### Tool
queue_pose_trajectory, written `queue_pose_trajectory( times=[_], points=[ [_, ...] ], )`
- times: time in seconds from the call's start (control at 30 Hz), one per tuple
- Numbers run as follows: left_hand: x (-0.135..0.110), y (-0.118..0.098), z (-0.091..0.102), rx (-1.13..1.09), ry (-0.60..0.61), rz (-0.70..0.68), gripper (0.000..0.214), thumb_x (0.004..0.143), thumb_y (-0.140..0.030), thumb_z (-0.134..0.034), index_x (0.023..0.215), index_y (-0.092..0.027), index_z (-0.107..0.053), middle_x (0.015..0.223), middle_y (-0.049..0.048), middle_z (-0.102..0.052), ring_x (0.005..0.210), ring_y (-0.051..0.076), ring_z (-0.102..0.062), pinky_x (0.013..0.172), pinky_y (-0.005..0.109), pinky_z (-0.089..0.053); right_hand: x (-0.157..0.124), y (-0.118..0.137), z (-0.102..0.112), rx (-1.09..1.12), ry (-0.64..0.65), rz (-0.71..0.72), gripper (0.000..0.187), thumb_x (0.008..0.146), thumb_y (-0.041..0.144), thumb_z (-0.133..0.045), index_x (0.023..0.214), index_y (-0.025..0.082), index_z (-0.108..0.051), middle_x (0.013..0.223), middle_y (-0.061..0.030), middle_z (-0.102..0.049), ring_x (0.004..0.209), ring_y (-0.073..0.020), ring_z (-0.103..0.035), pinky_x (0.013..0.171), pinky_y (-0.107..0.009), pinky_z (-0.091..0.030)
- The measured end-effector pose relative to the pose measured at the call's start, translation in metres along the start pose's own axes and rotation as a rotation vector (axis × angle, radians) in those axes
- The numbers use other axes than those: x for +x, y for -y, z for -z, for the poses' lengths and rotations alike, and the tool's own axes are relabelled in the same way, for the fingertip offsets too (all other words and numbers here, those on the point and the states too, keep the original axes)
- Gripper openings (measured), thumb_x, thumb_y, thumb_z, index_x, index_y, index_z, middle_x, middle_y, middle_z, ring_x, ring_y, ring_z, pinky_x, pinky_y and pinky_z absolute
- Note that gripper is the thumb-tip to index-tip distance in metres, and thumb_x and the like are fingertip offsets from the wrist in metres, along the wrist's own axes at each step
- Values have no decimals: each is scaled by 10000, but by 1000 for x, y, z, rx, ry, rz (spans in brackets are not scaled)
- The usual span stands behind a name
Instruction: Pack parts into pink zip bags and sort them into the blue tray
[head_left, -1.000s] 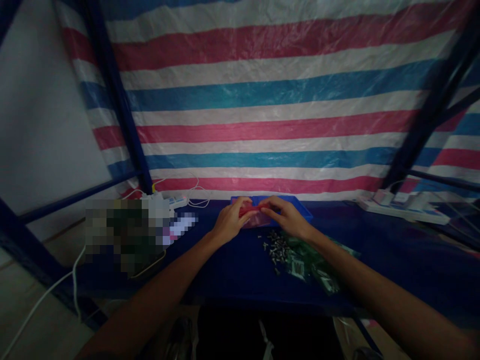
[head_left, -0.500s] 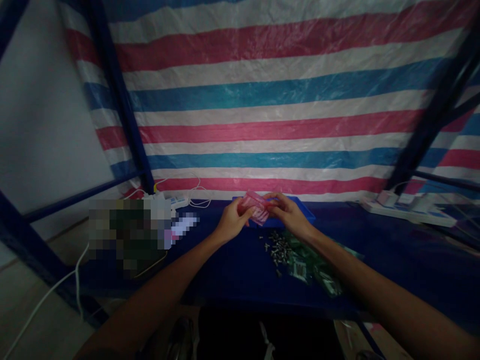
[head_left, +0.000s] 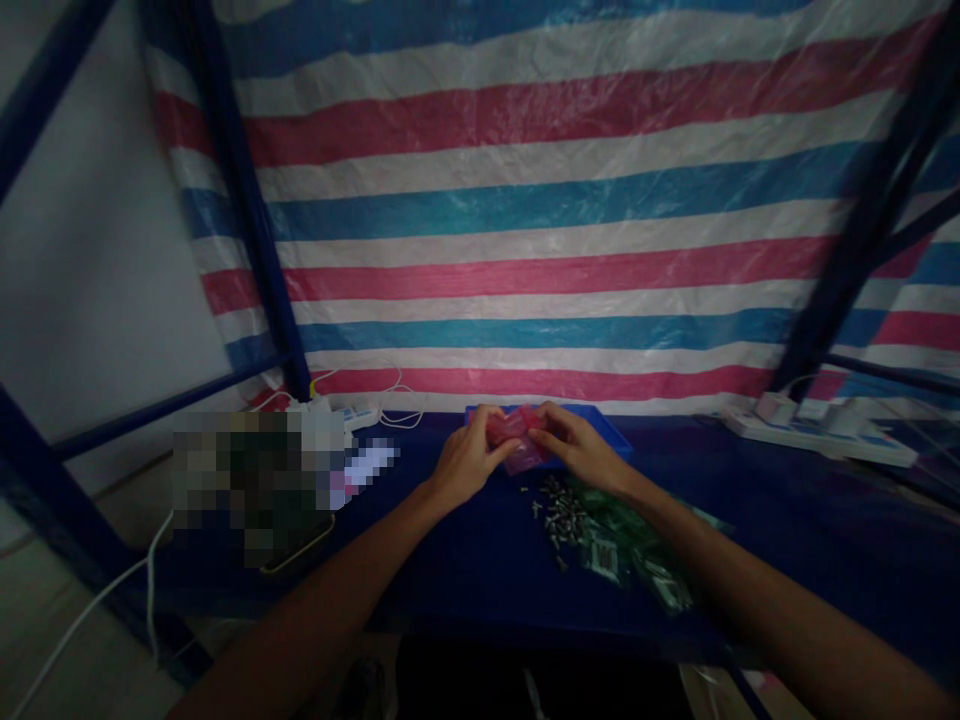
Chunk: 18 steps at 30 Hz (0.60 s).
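Note:
A small pink plastic bag [head_left: 523, 455] is pinched between both hands, above the near edge of a blue tray [head_left: 611, 432]. My left hand [head_left: 466, 460] grips its left side, thumb on top. On the other side my right hand [head_left: 576, 447] holds the bag's upper right edge between thumb and fingers. Whatever the bag contains cannot be made out. Below the hands lies a loose pile of small metal screws [head_left: 562, 515]. Green plastic bags [head_left: 626, 520] lie beside the pile, partly under my right forearm.
A white power strip [head_left: 817, 436] with plugs lies at the right back of the blue table [head_left: 465, 570]. Another strip [head_left: 360, 415] with white cables is at the left back, near blurred-out items [head_left: 255, 490]. Blue metal posts [head_left: 247, 200] and a striped sheet [head_left: 525, 250] stand behind.
My right hand has moved in on the bag's upper edge, and both hands now pinch it close together. The bag's top looks more gathered. The view has tilted slightly upward.

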<state>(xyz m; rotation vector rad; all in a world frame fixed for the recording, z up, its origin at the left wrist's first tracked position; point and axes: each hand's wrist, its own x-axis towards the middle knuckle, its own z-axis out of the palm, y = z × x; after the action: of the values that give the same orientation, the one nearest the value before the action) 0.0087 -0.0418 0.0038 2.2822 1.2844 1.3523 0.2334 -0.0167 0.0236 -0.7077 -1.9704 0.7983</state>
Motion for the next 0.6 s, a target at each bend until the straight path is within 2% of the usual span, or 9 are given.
queue_pose_trajectory(
  times=[0.17, 0.33, 0.47, 0.6],
  points=[
    [1, 2, -1, -62, -27, -29, 477, 987, -413, -684, 1354, -235, -436, 858, -15, -675, 677, 176, -644, 646, 277, -474, 2, -1, -1, 122, -25, -19, 287, 917, 482, -722, 894, 240, -569, 812, -10, -593, 731, -185, -545, 686, -340, -439],
    [1, -2, 0, -103, -77, -111, 389, 1088, -353, -494, 1447, -253, -385, 966, 19, -684, 800, 188, -688, 760, 309, -522, 3, 3, 1, 180, -48, -24, 304, 896, 479, -756, 885, 241, -567, 814, -5, -600, 757, -183, -562, 722, -348, -456],
    [2, -2, 2, -75, -141, -136, 390, 1090, -348, -495, 1461, -248, -429, 968, 30, -681, 860, 198, -702, 809, 314, -522, 4, 2, 0, 188, -55, -27, 305, 880, 468, -772, 930, 249, -567, 821, -9, -616, 760, -189, -578, 731, -363, -477],
    [4, 0, 3, -73, -183, -134, 311, 1074, -343, -535, 1367, -238, -521, 1014, 45, -713, 880, 191, -707, 839, 308, -522, 3, 3, -1, 163, -55, -29, 312, 879, 486, -764, 912, 246, -567, 813, -14, -616, 758, -191, -580, 726, -367, -492]
  ],
)
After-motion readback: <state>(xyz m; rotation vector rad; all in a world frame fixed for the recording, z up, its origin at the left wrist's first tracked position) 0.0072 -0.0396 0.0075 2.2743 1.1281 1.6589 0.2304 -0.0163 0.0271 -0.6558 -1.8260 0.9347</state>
